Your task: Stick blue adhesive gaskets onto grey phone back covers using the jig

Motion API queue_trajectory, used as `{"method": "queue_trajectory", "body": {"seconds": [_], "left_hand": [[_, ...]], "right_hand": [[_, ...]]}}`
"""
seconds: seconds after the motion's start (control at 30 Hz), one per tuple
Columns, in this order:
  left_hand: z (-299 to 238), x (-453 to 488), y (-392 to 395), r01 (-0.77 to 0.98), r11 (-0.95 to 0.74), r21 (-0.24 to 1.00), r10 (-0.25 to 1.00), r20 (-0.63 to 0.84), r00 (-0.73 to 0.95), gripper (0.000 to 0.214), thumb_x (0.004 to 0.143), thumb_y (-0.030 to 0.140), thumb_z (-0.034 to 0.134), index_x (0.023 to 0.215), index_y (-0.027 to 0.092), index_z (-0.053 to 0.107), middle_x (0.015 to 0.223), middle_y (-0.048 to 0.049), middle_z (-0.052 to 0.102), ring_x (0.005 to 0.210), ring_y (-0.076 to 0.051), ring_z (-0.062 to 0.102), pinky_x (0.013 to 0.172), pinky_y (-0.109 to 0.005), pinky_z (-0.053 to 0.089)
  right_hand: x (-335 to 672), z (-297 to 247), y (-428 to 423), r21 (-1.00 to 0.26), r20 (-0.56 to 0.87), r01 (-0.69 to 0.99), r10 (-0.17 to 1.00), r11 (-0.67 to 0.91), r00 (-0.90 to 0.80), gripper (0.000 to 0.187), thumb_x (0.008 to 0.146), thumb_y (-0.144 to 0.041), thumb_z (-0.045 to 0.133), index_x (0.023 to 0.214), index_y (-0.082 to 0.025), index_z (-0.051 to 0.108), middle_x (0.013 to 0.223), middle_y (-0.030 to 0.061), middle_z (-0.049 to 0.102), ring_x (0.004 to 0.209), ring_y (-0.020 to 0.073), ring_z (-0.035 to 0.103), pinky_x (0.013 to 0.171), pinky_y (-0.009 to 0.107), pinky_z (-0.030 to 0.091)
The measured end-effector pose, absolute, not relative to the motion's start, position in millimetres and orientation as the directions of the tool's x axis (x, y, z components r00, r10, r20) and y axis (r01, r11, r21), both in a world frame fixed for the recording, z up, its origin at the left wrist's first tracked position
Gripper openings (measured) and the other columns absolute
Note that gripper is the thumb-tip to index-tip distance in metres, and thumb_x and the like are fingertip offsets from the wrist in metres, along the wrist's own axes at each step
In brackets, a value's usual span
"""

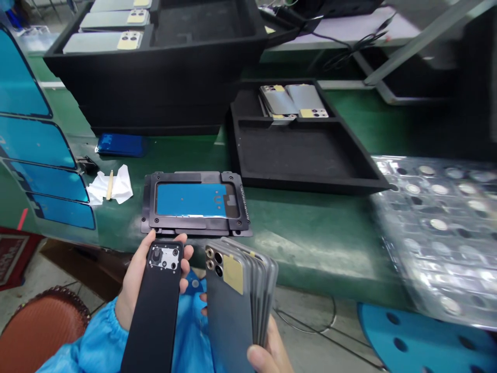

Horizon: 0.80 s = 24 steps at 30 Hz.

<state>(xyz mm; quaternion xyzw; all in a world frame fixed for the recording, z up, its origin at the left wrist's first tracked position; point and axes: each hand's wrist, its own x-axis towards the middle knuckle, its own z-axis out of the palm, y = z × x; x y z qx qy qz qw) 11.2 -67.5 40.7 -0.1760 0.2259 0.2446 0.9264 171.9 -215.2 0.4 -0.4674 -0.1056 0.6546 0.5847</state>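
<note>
Left hand (131,282): cupped, fingers curled round a black case (155,311)
Right hand (274,352): part-closed, gripping stacked grey covers (229,321)
Black case: left of grey covers, just nearer than the frame (186,224)

A long desk (303,246) with a glossy green top carries everything here. At its back left stands a tall stack of black trays (155,85); to the right of this lies a black two-compartment tray (291,153). Near the front edge, in front of the stack, a black screw-fastened jig (182,224) lies flat. Left of it rests a crumpled white tissue (123,187), with a small black object (87,165) just behind, too blurred to identify, and a blue-wrapped pack (121,145) closer to the stack. A clear plastic blister tray (430,254), motion-blurred, covers the desk's right end.
</note>
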Motion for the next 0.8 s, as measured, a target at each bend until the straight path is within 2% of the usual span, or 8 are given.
{"method": "queue_trajectory", "body": {"seconds": [0.13,0.27,0.43,0.6,0.8], "left_hand": [[43,13,-67,-0.55,0.807,-0.218,0.361,-0.554,0.75,0.077,0.103,0.058,0.016,0.098,0.009,0.076,0.086,-0.018,0.079,0.07,-0.026,0.079,0.059,-0.039,0.066],[50,12,-69,-0.58,0.788,-0.208,0.319,-0.667,0.673,0.072,0.103,0.058,0.02,0.097,0.01,0.074,0.08,-0.0163,0.075,0.066,-0.025,0.077,0.055,-0.037,0.064],[62,11,-71,-0.613,0.772,-0.169,0.29,-0.765,0.575,0.068,0.103,0.057,0.022,0.097,0.009,0.07,0.081,-0.0168,0.073,0.065,-0.025,0.074,0.054,-0.038,0.063],[66,13,-72,-0.61,0.779,-0.145,0.295,-0.773,0.561,0.066,0.103,0.055,0.02,0.103,0.009,0.067,0.083,-0.0176,0.072,0.068,-0.026,0.075,0.057,-0.04,0.063],[59,10,-72,-0.56,0.795,-0.232,0.283,-0.675,0.681,0.06,0.103,0.052,0.022,0.106,0.009,0.064,0.091,-0.0187,0.07,0.077,-0.027,0.074,0.062,-0.041,0.064]], "right_hand": [[171,3,-214,-0.693,-0.496,-0.654,0.86,-0.305,0.124,0.071,0.058,-0.063,0.09,0.114,-0.026,0.069,0.106,0.0104,0.08,0.091,0.0311,0.076,0.082,0.039,0.059],[170,5,-212,-0.69,-0.505,-0.651,0.855,-0.317,0.12,0.075,0.059,-0.064,0.089,0.118,-0.023,0.068,0.106,0.0132,0.08,0.095,0.0341,0.075,0.087,0.043,0.059],[170,2,-212,-0.672,-0.517,-0.664,0.85,-0.327,0.103,0.074,0.057,-0.063,0.09,0.116,-0.024,0.067,0.106,0.013,0.08,0.092,0.0338,0.075,0.084,0.043,0.059],[171,1,-212,-0.66,-0.519,-0.677,0.849,-0.325,0.098,0.073,0.058,-0.061,0.09,0.116,-0.023,0.066,0.107,0.0135,0.079,0.094,0.0341,0.075,0.086,0.045,0.058],[175,1,-215,-0.662,-0.532,-0.658,0.843,-0.359,0.076,0.075,0.059,-0.064,0.089,0.118,-0.023,0.066,0.109,0.0142,0.078,0.096,0.0353,0.075,0.087,0.046,0.058]]}}
